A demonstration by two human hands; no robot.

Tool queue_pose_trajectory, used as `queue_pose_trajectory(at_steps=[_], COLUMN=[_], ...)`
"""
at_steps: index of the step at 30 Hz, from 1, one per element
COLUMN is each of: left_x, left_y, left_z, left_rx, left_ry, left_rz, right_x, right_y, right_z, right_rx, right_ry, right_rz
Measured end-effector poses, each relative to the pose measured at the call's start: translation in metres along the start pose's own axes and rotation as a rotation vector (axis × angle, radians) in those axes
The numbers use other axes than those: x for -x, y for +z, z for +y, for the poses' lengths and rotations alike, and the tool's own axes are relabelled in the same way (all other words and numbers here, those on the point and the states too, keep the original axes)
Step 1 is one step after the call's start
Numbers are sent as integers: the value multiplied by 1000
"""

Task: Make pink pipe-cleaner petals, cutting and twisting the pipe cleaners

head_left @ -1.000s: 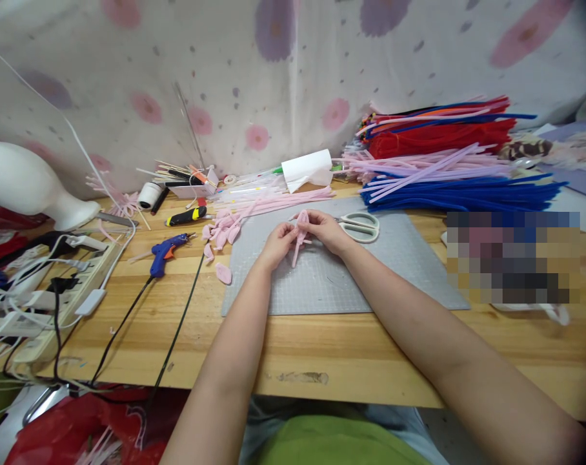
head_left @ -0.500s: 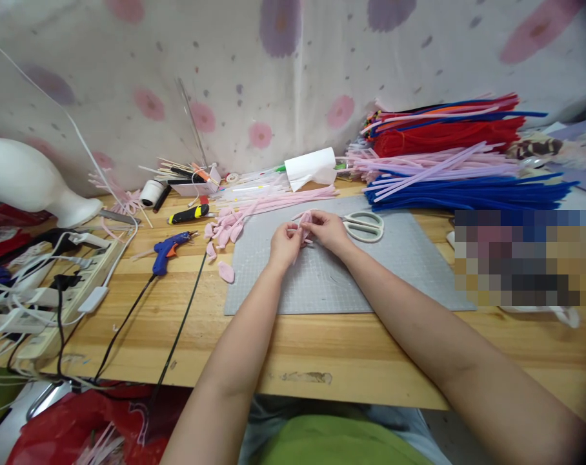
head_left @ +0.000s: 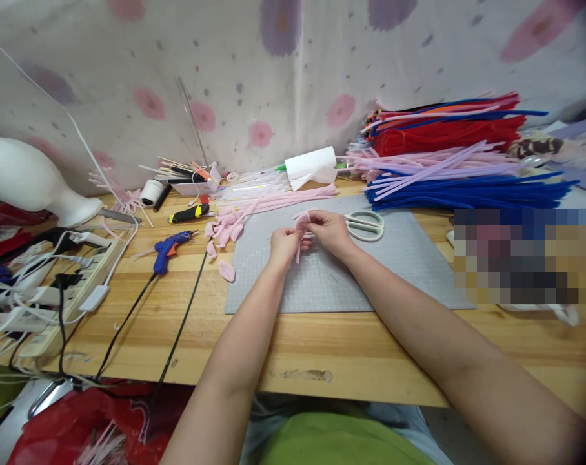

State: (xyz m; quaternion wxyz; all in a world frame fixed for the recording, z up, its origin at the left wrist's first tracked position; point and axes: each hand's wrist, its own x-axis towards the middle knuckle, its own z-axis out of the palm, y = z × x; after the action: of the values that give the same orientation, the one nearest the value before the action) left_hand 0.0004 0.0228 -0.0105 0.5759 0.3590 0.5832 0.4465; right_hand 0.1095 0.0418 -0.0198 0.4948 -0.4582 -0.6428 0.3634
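Over the grey cutting mat (head_left: 394,278), both my hands are closed on one pink pipe cleaner (head_left: 303,223) bent into a small curved piece. My left hand (head_left: 286,247) pinches its lower part, where a short end hangs down below the fingers. From the other side, my right hand (head_left: 329,232) grips the upper part, and the fingertips of both hands nearly meet. Fingers partly hide the piece's shape. Scissors (head_left: 365,227) with pale handles lie just beyond my right hand. Left of my hands sits a pile of pink petal-shaped pieces (head_left: 225,226), with a single petal (head_left: 226,271) nearer me.
A blue glue gun (head_left: 164,252) and a yellow-black cutter (head_left: 189,214) lie on the left of the wooden table. Bundles of blue pipe cleaners (head_left: 472,192) and red ones (head_left: 448,135) are stacked back right. A power strip (head_left: 75,297) with tangled cables occupies the far left.
The pink piece has turned in my fingers; its curved top and hanging end show more now. My left hand has shifted slightly down, while the other things stay put.
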Motion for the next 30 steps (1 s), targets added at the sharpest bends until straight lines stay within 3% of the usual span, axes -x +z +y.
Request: queue_pose_trajectory(at_steps=[7,11,14,17,23,30], left_x=[3,2,2,4,6,6], left_y=[-6,-5,-4,-5,-9,-9], left_z=[2,-2,-2,2,6,5], left_rx=[-44,-34,29,96,164,160], left_ry=[-21,64,73,8,-106,-120], left_rz=[-165,-206,-193,-257,-405,-392], right_x=[-8,-10,-7,-6,-7,-7], right_y=[-9,-10,-13,-21,-25,-17], right_z=[11,11,6,2,7,3], right_rx=[-111,-256,-431,-644,-789,-768], right_ry=[64,167,270,358,355,273], right_rz=[19,36,-83,-213,-216,-104])
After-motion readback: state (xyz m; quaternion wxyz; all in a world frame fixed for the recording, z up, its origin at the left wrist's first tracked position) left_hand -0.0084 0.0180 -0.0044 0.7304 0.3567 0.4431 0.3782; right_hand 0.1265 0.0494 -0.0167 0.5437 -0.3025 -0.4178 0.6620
